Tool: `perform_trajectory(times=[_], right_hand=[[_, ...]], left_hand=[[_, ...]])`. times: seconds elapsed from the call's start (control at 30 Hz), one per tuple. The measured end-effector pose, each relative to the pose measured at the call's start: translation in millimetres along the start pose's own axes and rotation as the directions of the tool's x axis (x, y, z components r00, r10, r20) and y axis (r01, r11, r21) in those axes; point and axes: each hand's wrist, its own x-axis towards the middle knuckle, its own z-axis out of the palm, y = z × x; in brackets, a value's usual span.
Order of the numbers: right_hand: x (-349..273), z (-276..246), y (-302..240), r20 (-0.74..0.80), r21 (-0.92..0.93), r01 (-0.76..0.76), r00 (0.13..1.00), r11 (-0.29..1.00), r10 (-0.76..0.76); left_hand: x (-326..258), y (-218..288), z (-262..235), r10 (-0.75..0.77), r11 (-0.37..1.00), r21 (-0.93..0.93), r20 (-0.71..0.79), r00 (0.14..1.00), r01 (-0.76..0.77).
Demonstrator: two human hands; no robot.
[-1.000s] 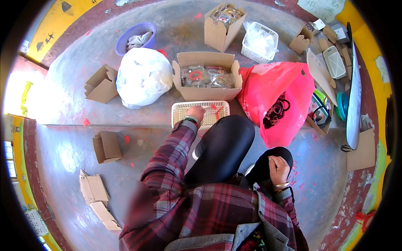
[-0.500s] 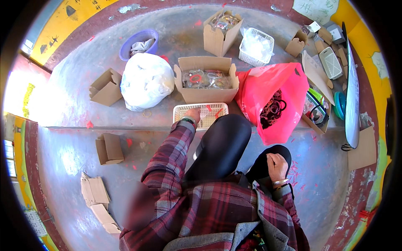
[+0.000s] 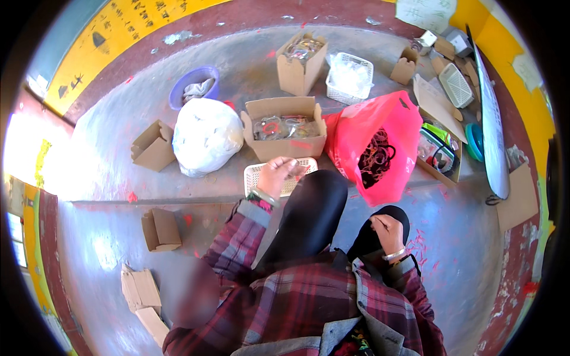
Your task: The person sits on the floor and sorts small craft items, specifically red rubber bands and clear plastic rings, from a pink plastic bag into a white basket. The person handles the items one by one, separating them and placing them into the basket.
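Note:
My left hand is raised over the cream plastic basket, its fingers bent together and partly blurred; whatever they hold cannot be made out. Small red strips show in the basket beside the fingers. A blurred red streak appears against the front of the cardboard box just beyond. On my right knee rests my right hand, curled closed, with its palm hidden. That open cardboard box holds clear bags of small coloured bands.
A white bag and an open pink bag of dark bands flank the box. Farther back are a purple basin, a tall carton and a white basket. Small cartons stand at the left. A step edge crosses the floor.
My left hand has risen out of the basket and drawn back toward me, its fingers now above the rim. My right hand stays on my knee. The whole view has shifted slightly.

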Motion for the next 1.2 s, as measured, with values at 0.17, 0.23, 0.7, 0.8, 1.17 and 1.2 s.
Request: perform_trajectory(times=[0.17,0.23,0.7,0.8,1.17,1.2], right_hand=[[10.1,-6.0,-71.2,0.161,0.475,-0.171,0.981,0.863,0.106],[7.0,-10.9,-83.8,0.188,0.571,-0.209,0.975,0.794,0.122],[-14.2,-24.4,-44.9,0.043,0.568,-0.255,0.958,0.782,0.282],[-14.2,-22.6,-42.7,0.026,0.593,-0.237,0.961,0.769,0.275],[-15.0,-20.4,-37.4,0.039,0.584,-0.242,0.962,0.775,0.27],[-15.1,-20.2,-36.6,0.042,0.582,-0.247,0.961,0.775,0.275]], left_hand=[[-54.6,1.9,96.9,0.051,0.999,-0.018,0.191,0.98,-0.048],[-68.9,-7.3,123.9,-0.031,0.999,-0.032,0.177,0.984,0.037],[-78.6,-58.9,147.9,-0.243,0.97,0.073,0.261,0.934,0.232],[-78.3,-61.1,146.5,-0.232,0.972,0.095,0.277,0.933,0.213],[-80.4,-56.2,144.8,-0.189,0.979,0.139,0.324,0.927,0.151],[-80.7,-55.6,145.2,-0.188,0.979,0.134,0.331,0.925,0.151]])
